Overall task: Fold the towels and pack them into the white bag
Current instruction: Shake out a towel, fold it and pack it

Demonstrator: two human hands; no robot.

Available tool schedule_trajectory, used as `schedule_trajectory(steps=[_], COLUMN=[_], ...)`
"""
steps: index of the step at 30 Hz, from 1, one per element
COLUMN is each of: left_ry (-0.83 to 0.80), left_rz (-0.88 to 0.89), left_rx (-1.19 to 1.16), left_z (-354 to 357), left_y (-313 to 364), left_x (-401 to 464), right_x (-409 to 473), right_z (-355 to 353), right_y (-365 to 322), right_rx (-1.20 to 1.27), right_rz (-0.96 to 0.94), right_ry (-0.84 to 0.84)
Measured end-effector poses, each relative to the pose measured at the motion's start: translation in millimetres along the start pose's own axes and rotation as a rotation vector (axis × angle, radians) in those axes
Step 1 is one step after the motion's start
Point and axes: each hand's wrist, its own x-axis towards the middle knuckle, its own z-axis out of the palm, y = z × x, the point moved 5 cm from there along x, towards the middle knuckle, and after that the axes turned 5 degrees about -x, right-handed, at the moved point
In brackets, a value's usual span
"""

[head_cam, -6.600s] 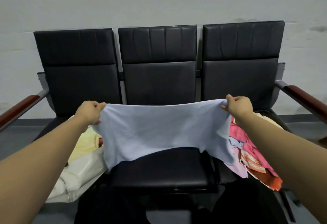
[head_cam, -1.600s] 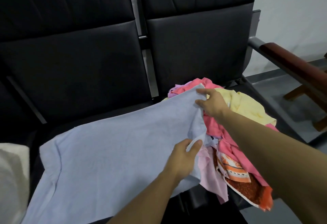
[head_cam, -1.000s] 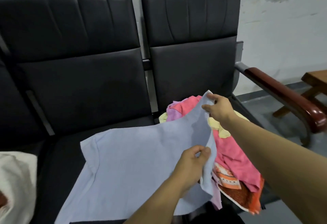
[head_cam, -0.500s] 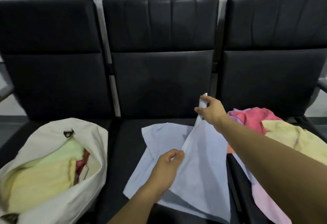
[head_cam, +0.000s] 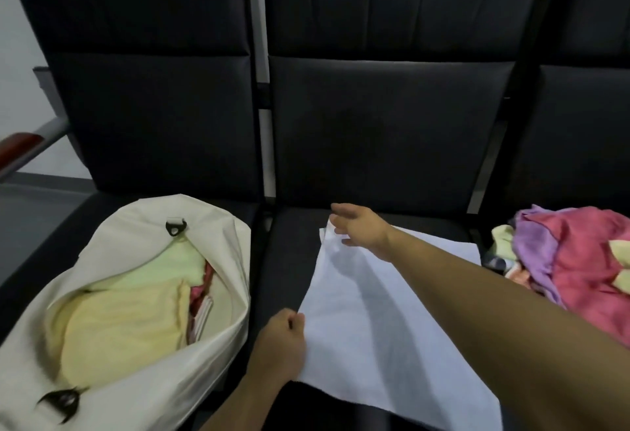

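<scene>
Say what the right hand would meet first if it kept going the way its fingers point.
Likely the bare black seat beyond the light blue towel, then the white bag; the right hand points left, depth unclear.

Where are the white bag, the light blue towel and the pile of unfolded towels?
white bag [head_cam: 218,226]: head view, on its bare far wall.
light blue towel [head_cam: 381,328]: head view, middle of the spread cloth.
pile of unfolded towels [head_cam: 579,260]: head view, on the pink towel on top.
</scene>
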Motion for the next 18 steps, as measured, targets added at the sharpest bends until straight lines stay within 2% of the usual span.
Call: schedule_trajectory(steps=[2, 4, 6, 10, 14, 18], left_ry=[-0.031, 0.010, 0.063, 0.043, -0.018, -0.046], left_rz=[-0.029, -0.014, -0.002, -0.064, -0.217, -0.294], left_rx=[0.151, 0.202, 0.170, 0.146, 0.092, 0.107], left_z=[5.1, 10.2, 14.5, 29.1, 39.9, 48.8], left_y=[-8.8, -4.6, 7.3, 23.7, 29.3, 49.5], left_x=[2.6, 4.8, 8.5, 23.6, 40.6, 46.3], right_x=[-3.4, -13.4, -28.8, -75.8, -123.8, -154.3], right_z=[-4.3, -19.8, -43.2, -92.2, -125.8, -132.2], right_y=[10.5, 23.5, 42.1, 100.0, 175.3, 217.9], right_rx=[-0.052, -0.045, -0.045, -0.225, -0.462, -0.438], right_rz=[0.026, 0.064, 0.092, 0.159, 0.340, 0.488], right_ry=[0.003, 0.035, 0.104, 0.247, 0.314, 0.408])
